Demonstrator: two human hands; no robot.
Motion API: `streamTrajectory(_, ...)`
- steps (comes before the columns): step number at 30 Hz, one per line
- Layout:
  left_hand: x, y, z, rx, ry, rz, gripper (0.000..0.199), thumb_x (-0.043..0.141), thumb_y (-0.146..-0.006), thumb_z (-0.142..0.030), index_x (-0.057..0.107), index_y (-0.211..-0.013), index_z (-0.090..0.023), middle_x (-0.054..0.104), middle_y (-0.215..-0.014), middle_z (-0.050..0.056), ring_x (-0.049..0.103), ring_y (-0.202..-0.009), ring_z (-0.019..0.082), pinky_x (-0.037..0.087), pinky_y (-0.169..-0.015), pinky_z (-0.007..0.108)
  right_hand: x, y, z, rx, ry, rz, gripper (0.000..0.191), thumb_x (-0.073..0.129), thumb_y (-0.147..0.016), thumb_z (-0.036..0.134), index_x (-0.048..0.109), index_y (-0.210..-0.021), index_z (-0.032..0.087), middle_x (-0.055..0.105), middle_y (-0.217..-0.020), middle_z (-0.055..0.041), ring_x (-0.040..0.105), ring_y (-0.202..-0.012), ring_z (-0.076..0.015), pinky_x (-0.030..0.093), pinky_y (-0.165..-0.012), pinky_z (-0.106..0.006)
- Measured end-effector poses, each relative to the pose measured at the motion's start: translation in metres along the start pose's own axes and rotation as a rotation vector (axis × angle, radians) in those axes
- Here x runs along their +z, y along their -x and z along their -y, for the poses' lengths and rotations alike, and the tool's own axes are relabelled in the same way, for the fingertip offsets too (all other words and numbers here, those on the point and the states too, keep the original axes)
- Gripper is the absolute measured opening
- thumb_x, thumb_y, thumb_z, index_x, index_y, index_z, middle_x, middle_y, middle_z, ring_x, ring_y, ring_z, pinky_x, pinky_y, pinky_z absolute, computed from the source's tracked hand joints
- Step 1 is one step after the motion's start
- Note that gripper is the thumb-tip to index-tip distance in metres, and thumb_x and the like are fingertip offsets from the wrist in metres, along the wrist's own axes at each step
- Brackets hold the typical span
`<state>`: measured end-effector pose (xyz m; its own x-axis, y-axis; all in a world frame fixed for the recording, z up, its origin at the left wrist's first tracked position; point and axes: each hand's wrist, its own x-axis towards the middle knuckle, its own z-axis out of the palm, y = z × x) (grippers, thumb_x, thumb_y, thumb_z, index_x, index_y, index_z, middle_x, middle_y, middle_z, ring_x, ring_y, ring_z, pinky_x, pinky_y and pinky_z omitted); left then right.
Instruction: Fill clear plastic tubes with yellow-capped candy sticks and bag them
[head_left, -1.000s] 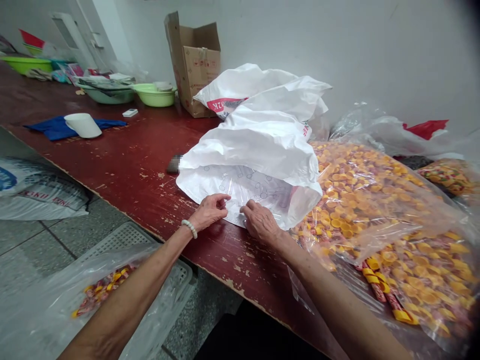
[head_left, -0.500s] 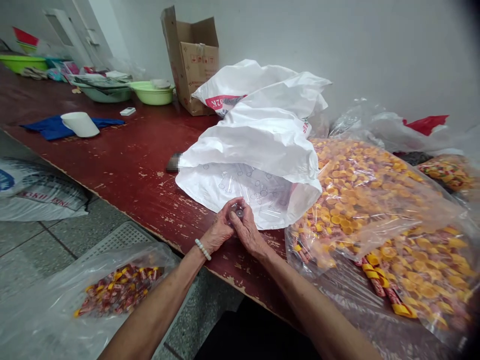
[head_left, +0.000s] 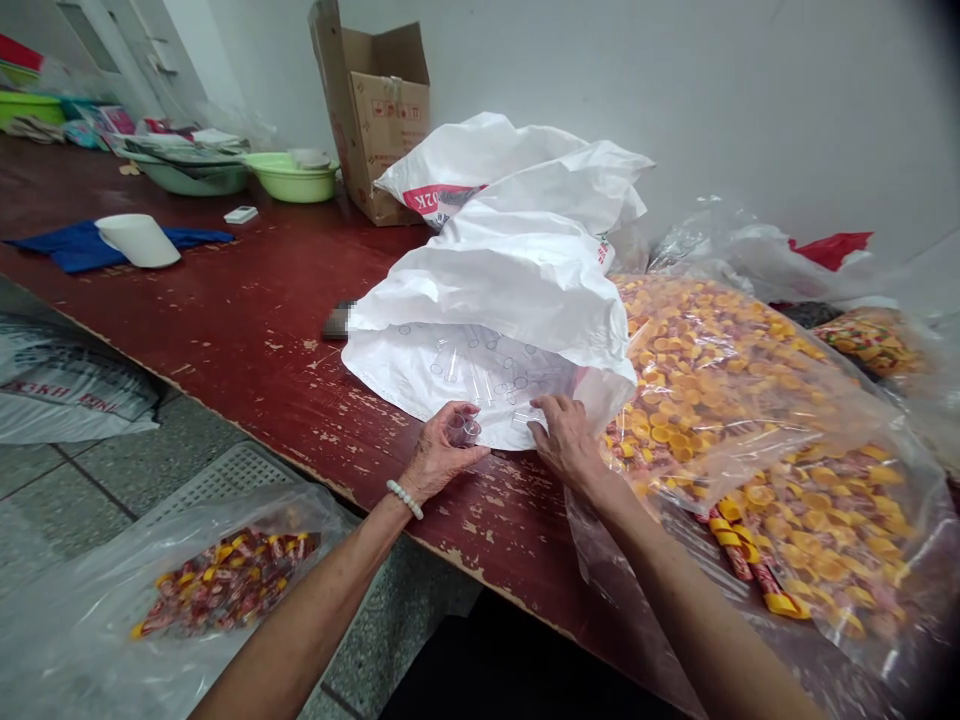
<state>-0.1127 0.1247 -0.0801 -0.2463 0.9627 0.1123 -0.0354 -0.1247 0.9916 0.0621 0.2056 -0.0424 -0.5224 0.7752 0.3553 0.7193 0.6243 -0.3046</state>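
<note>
Head: hands point(head_left: 437, 462) at white sack point(head_left: 517, 280), carton point(head_left: 390, 135) behind, clear bag point(head_left: 720, 340) right.

1. Reads "02K" on the red band point(head_left: 421, 199) of the rear white sack point(head_left: 480, 150).
2. Shows red handling signs, up-arrows included, on the cardboard box point(head_left: 390, 135); prints smaller lines below, illegible.
3. Bears blurred lettering on the floor sack point(head_left: 71, 385).
</note>
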Motion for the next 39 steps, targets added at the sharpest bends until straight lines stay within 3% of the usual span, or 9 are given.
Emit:
streamTrajectory(3,0.000,0.001,-0.001,0.021,-0.052,-0.030,0.042,0.074,-0.059,-0.020,0.050,-0.093,-0.018,0.053,-0.076,-0.003,0.051,-0.065,0.010,0.043,-0.061,0.021,0.003,0.010,0.020,-0.059,-0.162,-0.029,0.020,0.049,-0.089,0.032,0.060,-0.097,0.017,0.061,-0.094,-0.0097,0.054,-0.092,-0.0220,0.043,-0.083,-0.035)
streamTrajectory(9,-0.003,0.003,0.001,0.125,-0.320,-0.025,0.035,0.071,-0.061,-0.020,0.049,-0.088,-0.019,0.051,-0.077,-0.004,0.047,-0.065,0.009,0.038,-0.058,0.019,0.011,0.017,0.060,-0.016,-0.465,0.152,0.019,0.061,-0.080,0.031,0.059,-0.092,0.016,0.062,-0.082,-0.0037,0.057,-0.072,-0.0144,0.044,-0.065,-0.026)
streamTrajectory(14,0.001,0.004,0.002,0.014,-0.084,-0.140,0.046,0.078,-0.055,-0.023,0.047,-0.090,-0.020,0.048,-0.072,-0.007,0.046,-0.060,0.007,0.039,-0.056,0.018,0.003,0.020,0.052,0.121,-0.563,-0.059,0.017,0.059,-0.075,0.023,0.056,-0.091,0.018,0.058,-0.070,0.0023,0.053,-0.060,-0.0107,0.043,-0.058,-0.023)
streamTrajectory(19,0.003,0.006,-0.006,-0.243,0.408,0.048,0.041,0.076,-0.062,-0.032,0.055,-0.094,-0.017,0.052,-0.069,-0.005,0.049,-0.052,0.007,0.042,-0.048,0.021,0.016,0.029,0.054,0.061,-0.486,-0.252,0.018,0.057,-0.078,0.024,0.054,-0.095,0.020,0.060,-0.079,-0.0011,0.056,-0.069,-0.0140,0.048,-0.066,-0.027)
streamTrajectory(24,-0.001,0.004,-0.012,-0.291,0.602,-0.033,0.029,0.080,-0.056,-0.019,0.061,-0.078,-0.014,0.060,-0.072,-0.003,0.059,-0.064,0.009,0.047,-0.061,0.021,0.030,0.033,0.056,-0.219,-0.361,-0.115,0.024,0.049,-0.085,0.018,0.054,-0.107,0.022,0.059,-0.109,-0.0087,0.053,-0.103,-0.0209,0.045,-0.089,-0.037)
streamTrajectory(27,-0.003,0.001,-0.013,-0.271,0.600,-0.114,0.030,0.080,-0.054,-0.016,0.059,-0.076,-0.015,0.062,-0.072,-0.002,0.063,-0.069,0.013,0.049,-0.066,0.025,0.020,0.025,0.043,-0.218,-0.162,-0.052,0.027,0.044,-0.087,0.018,0.054,-0.111,0.020,0.058,-0.112,-0.0098,0.051,-0.102,-0.0228,0.042,-0.090,-0.039)
streamTrajectory(33,-0.001,0.001,-0.009,-0.197,0.439,-0.160,0.039,0.077,-0.051,-0.013,0.059,-0.086,-0.016,0.062,-0.072,-0.002,0.060,-0.064,0.011,0.048,-0.061,0.024,0.001,0.002,0.003,0.092,0.421,0.206,0.019,0.048,-0.082,0.017,0.060,-0.096,0.014,0.061,-0.096,-0.0168,0.049,-0.096,-0.0301,0.040,-0.077,-0.041)
streamTrajectory(36,0.000,0.003,-0.008,-0.122,0.342,-0.176,0.030,0.075,-0.053,-0.013,0.057,-0.077,-0.016,0.062,-0.073,-0.002,0.059,-0.067,0.012,0.046,-0.063,0.024,-0.001,0.003,0.002,0.052,0.408,0.242,0.021,0.047,-0.084,0.017,0.060,-0.100,0.013,0.060,-0.098,-0.0154,0.051,-0.096,-0.0292,0.040,-0.079,-0.041)
streamTrajectory(39,0.001,0.008,-0.012,0.001,0.162,-0.097,0.024,0.073,-0.055,-0.013,0.057,-0.073,-0.015,0.063,-0.100,0.006,0.060,-0.089,0.017,0.045,-0.077,0.027,-0.004,0.011,0.015,0.008,0.184,0.201,0.027,0.048,-0.084,0.016,0.057,-0.109,0.014,0.057,-0.102,-0.0131,0.056,-0.089,-0.0233,0.043,-0.076,-0.036)
